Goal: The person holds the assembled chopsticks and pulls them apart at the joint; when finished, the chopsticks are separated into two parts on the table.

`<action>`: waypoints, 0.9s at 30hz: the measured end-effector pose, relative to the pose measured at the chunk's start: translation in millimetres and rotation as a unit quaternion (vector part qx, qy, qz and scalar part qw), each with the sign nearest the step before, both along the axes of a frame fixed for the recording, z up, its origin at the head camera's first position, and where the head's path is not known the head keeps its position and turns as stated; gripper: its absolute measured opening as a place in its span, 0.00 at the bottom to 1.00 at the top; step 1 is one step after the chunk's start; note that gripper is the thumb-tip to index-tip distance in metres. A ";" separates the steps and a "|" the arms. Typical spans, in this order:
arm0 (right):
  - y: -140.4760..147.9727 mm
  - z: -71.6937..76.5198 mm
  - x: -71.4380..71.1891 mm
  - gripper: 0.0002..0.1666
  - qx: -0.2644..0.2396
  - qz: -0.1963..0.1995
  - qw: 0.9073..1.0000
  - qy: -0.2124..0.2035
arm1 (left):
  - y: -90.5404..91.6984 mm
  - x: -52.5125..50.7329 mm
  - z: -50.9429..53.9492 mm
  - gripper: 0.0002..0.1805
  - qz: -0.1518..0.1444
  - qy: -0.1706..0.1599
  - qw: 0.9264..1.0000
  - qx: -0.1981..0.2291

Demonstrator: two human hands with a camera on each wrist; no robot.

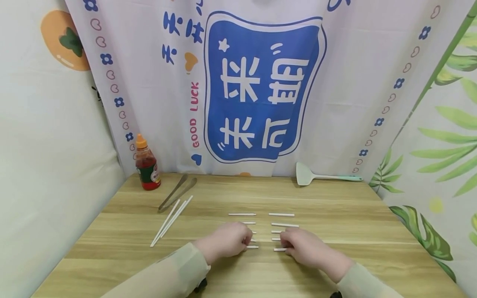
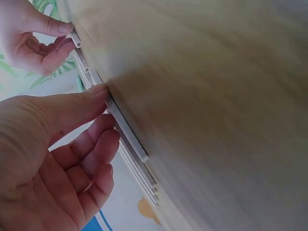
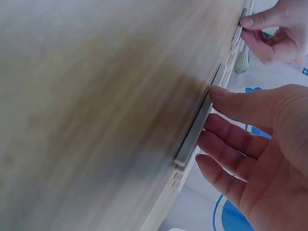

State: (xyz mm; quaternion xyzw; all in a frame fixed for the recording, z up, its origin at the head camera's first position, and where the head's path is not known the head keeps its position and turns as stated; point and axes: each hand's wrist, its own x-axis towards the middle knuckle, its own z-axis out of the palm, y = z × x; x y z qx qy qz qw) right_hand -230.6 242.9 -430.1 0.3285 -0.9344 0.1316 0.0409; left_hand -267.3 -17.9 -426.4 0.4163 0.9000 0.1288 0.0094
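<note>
Two columns of short white rods, like chopstick halves, lie on the wooden table. Those in the left column (image 1: 242, 214) have narrowed right tips; the right column (image 1: 281, 215) lies across a small gap. My left hand (image 1: 227, 239) pinches the nearest left rod (image 2: 129, 130) between thumb and fingers, and its narrow tip points right. With thumb and fingertips, my right hand (image 1: 303, 247) pinches the nearest right rod (image 3: 192, 137), low at the tabletop. A hollow end shows on that rod in the left wrist view. The two held rods are apart. My hands partly cover several rods behind them.
Three long white sticks (image 1: 172, 219) lie at the left, beside metal tongs (image 1: 178, 193). A red sauce bottle (image 1: 148, 169) with an orange cap stands at the back left. A pale green spatula (image 1: 306, 174) lies along the back edge, before a printed curtain (image 1: 343, 103).
</note>
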 end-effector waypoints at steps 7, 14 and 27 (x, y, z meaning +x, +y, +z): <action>4.0 0.0 -1.9 0.18 -0.001 -0.014 1.000 -0.011 | -7.9 0.1 1.2 0.12 -0.001 -0.008 1.000 0.001; 2.5 -0.4 -5.4 0.18 -0.007 -0.018 0.999 -0.033 | -23.9 -3.3 8.0 0.11 0.017 -0.046 0.997 0.060; -2.9 1.3 -5.4 0.21 -0.005 -0.036 0.998 -0.047 | -145.0 -50.6 23.1 0.05 0.312 0.004 0.949 -0.048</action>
